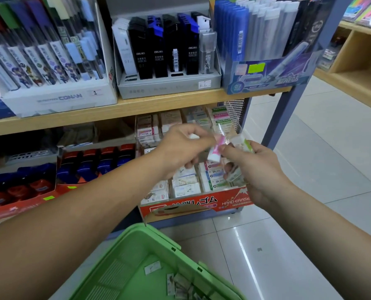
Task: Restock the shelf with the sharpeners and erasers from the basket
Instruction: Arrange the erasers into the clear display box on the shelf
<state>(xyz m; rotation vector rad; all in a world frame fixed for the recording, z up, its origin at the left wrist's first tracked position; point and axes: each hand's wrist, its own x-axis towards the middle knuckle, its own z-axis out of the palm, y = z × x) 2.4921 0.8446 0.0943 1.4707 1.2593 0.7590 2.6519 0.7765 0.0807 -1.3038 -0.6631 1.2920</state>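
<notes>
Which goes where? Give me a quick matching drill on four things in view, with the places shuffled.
Things:
1. pink eraser
2. green erasers
3. basket
4. black lead cases

Places:
a. on the upper shelf
b. bottom of the view, under the arms
c. pinched between left hand and right hand
d. in the right hand alone

Pairs: 1-c, 2-d, 3-b, 4-a.
</notes>
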